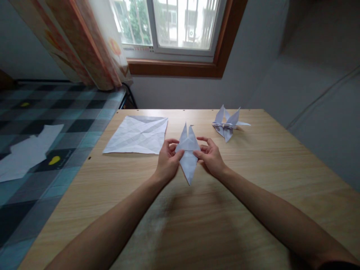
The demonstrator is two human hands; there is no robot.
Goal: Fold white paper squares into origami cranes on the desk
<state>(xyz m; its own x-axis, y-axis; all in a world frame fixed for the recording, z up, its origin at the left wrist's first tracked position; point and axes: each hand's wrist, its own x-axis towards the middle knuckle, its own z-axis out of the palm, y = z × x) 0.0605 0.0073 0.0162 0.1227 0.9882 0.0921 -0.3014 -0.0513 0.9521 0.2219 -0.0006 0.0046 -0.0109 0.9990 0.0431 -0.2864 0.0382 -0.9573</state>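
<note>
Between my hands is a folded white paper crane (pixel 189 157), its two narrow points upward and one broad point downward. The tip of the right narrow point is bent over. My left hand (pixel 168 159) pinches its left edge, thumb on the front face. My right hand (pixel 210 155) grips the opposite edge in the same way, thumb on the front. The fingers behind the paper are partly hidden. Beyond my right hand, a finished-looking folded paper piece (pixel 226 123) with several pointed petals or wings rests on the table. Left of my left hand lies a creased white paper sheet (pixel 135 135).
The wooden table (pixel 253 210) spans the foreground. To its left, a checked bedspread (pixel 84 150) carries loose white papers (pixel 30 152). A window (pixel 182 26) with an orange-patterned curtain (pixel 81 41) is behind the table, and a cable (pixel 323 93) runs along the right wall.
</note>
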